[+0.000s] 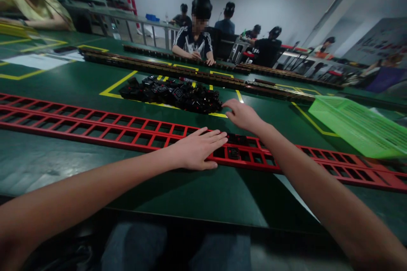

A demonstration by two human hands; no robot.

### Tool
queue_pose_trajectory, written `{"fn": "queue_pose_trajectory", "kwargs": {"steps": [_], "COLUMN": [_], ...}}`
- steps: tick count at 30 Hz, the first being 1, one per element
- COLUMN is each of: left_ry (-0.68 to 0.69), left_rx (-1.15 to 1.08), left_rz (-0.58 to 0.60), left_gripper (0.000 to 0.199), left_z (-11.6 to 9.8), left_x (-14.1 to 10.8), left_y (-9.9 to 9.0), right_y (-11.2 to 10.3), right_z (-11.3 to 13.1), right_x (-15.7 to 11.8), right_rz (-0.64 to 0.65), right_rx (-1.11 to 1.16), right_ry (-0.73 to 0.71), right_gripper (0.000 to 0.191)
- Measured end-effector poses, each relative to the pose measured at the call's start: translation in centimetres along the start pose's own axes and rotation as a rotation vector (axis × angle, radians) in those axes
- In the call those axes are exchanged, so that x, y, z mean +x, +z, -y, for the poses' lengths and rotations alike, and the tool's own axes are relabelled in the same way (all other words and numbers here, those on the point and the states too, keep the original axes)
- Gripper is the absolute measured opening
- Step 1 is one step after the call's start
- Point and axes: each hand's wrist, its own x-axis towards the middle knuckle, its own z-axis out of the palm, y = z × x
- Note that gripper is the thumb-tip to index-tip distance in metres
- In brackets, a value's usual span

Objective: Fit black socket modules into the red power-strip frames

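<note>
A long red frame point(133, 132) with two rows of rectangular slots lies across the green table. My left hand point(201, 149) rests flat on it, fingers spread and pointing right, holding nothing. Just right of those fingertips, a few black parts point(233, 153) sit in the slots. My right hand point(243, 114) is beyond the frame, at the right edge of a heap of black parts point(178, 95). Its fingers are curled toward the heap, and whether they touch or grip a part is too small to tell.
A green mesh basket point(359, 125) stands at the right. Long dark rails point(165, 67) lie behind the heap. Across the table sits a person point(193, 38) in a dark cap; another person point(41, 8) is at the far left. White sheets point(38, 62) lie at the left.
</note>
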Motion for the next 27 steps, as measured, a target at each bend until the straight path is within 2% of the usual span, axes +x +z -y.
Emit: {"fn": "queue_pose_trajectory", "kwargs": {"steps": [2, 5, 9, 11, 15, 17, 20, 22, 24, 27], "left_ry": [0.001, 0.007, 0.03, 0.034, 0.027, 0.019, 0.018, 0.019, 0.015, 0.007], "left_rx": [0.01, 0.026, 0.037, 0.04, 0.028, 0.022, 0.018, 0.014, 0.009, 0.007], "left_rz": [-0.006, -0.019, -0.04, -0.047, -0.037, -0.03, -0.024, -0.02, -0.018, -0.018], "left_gripper": [0.078, 0.079, 0.079, 0.08, 0.08, 0.08, 0.08, 0.078, 0.078, 0.078], "left_z": [0.0, 0.1, 0.3, 0.3, 0.3, 0.2, 0.1, 0.2, 0.2, 0.3], "left_x": [0.0, 0.1, 0.2, 0.2, 0.1, 0.1, 0.1, 0.1, 0.1, 0.1], "left_y": [0.1, 0.2, 0.4, 0.5, 0.3, 0.2, 0.1, 0.1, 0.3, 0.5], "right_y": [0.6, 1.4, 1.5, 0.8, -1.2, -2.3, -3.7, -4.4, -4.7, -4.6], "right_z": [0.2, 0.5, 0.2, -0.1, -0.2, 0.2, 1.2, 2.1, 3.2, 5.0], "right_x": [2.5, 4.9, 4.4, 2.8, -2.1, -4.9, -8.8, -10.8, -12.3, -13.4], "right_rz": [0.044, 0.101, 0.1, 0.074, -0.037, -0.077, -0.075, -0.074, -0.069, -0.033], "right_rx": [-0.006, -0.02, -0.021, -0.015, 0.076, 0.149, 0.16, 0.16, 0.177, 0.211], "right_ry": [-0.055, -0.034, -0.033, -0.025, 0.005, 0.013, 0.076, 0.158, 0.213, 0.238], "right_gripper": [0.042, 0.046, 0.026, 0.024, 0.044, 0.039, 0.025, 0.027, 0.036, 0.028]}}
